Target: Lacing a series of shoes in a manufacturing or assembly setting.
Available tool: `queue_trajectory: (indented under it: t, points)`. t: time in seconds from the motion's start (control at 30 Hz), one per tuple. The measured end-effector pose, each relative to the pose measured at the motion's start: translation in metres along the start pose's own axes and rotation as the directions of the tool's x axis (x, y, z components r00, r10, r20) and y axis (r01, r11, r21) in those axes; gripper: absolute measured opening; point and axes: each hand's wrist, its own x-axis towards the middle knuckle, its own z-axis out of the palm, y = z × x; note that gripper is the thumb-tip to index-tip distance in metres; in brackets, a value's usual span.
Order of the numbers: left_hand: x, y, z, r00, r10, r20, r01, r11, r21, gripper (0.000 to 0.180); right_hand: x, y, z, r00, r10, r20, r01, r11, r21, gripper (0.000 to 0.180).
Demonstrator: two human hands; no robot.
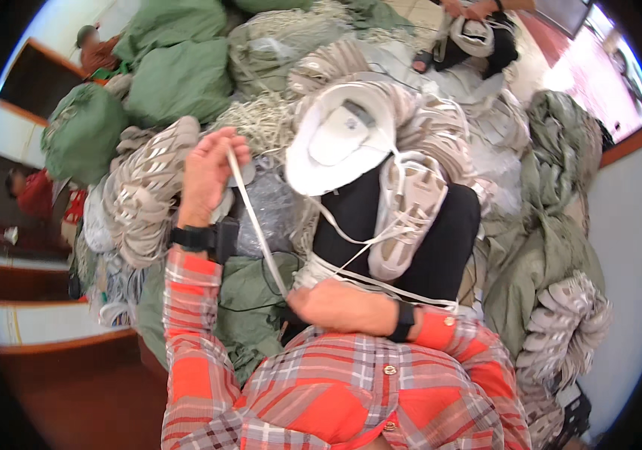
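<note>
A white shoelace (253, 214) runs taut on a slant between my two hands. My left hand (212, 169) is raised at the left, its fingers closed on the upper end. Low in front of my body, my right hand (332, 304) is closed round the lower end. On my dark-trousered lap lies a beige shoe upper (413, 210), toe toward me, with loose white laces trailing from it and across my thighs. Beyond it is a white rounded, cap-like piece (310, 154) with an oval pad inside; its exact kind I cannot tell.
Stacks of beige shoe uppers (152, 191) lie left, beyond and at the lower right (565, 326). Green sacks (178, 79) fill the far left. A heap of loose laces (257, 124) lies beyond my left hand. Another person's hands (478, 9) hold a shoe upper (473, 36) at the far right.
</note>
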Motion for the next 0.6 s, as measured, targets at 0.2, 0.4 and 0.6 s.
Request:
queue_trajectory:
  t: [0.2,0.4,0.6]
  points:
    - [-0.037,-0.080,0.090,0.837,-0.220,0.501,-0.047,0.884,0.466,0.021,-0.040,0.021,-0.042,0.933,0.349,-0.086,-0.351,0.937,-0.007,0.026]
    - [-0.043,-0.125,0.128,0.726,0.015,0.688,-0.522,0.664,0.536,0.015,-0.090,0.093,-0.081,0.529,0.632,-0.567,-0.701,0.702,0.128,0.015]
    - [-0.043,-0.132,0.138,0.618,0.134,0.775,-0.779,0.237,0.580,0.009,-0.083,0.103,-0.082,0.535,0.720,-0.443,-0.674,0.679,0.291,0.021]
